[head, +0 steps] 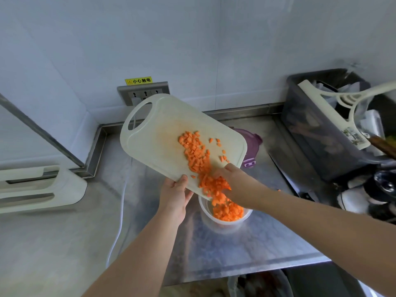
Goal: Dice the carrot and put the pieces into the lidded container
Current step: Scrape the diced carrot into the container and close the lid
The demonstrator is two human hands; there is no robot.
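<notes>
Far left on the table there's a white plastic rack thing, about 9 o'clock from the action and out of the way. Next the left hand: thumb on top, fingers wrapped under the near edge of the white cutting board, holding it tipped so the handle end sits high at 11 o'clock and the low corner hangs right over the container. That tilt is the whole point, I reckon: it lets the carrot pieces slide downhill. A good share is already in the clear tub, which sits on the table at 6 o'clock from the board. A pile is left on the board, plus a few strays near its right edge. The right hand is at the low corner, fingers loosely bent and raking dice toward the rim, not gripping anything. The purple lid is parked at 3 o'clock behind the board, off the tub so it's open for filling. Further right, what looks like a knife lies flat, then a dark bin. I'd watch those strays, they could skip past the rim.
</notes>
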